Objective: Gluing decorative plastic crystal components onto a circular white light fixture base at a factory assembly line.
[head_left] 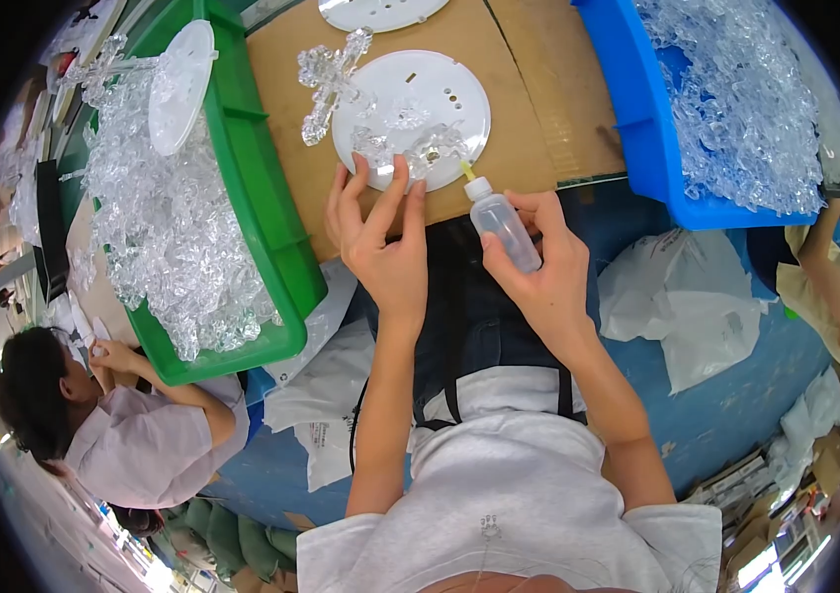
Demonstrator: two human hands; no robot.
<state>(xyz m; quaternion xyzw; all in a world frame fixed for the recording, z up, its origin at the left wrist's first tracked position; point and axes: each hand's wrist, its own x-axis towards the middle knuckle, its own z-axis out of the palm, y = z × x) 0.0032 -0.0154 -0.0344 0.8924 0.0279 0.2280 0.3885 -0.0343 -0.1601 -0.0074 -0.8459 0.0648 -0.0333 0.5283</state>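
Left hand (pixel 380 237) at centre frame, fingers spread and open, fingertips pinning clear crystal pieces (pixel 410 148) onto the near edge of the white round disc (pixel 425 94) — nothing clasped. Right hand (pixel 538 262) just right of centre, grip closed around a small squeeze bottle (pixel 501 225), yellow nozzle tipped toward the pieces at the disc's lower rim. Best done, by the look of it, with the nozzle kept right at the joint, a light squeeze, and the left fingertips steady and clear of the drip. Brown cardboard tabletop (pixel 529 109) beneath; green bin (pixel 266 208) of crystal parts at left, blue bin (pixel 637 128) at upper right. Blue floor lower down, white bags strewn — another person seated at lower left.
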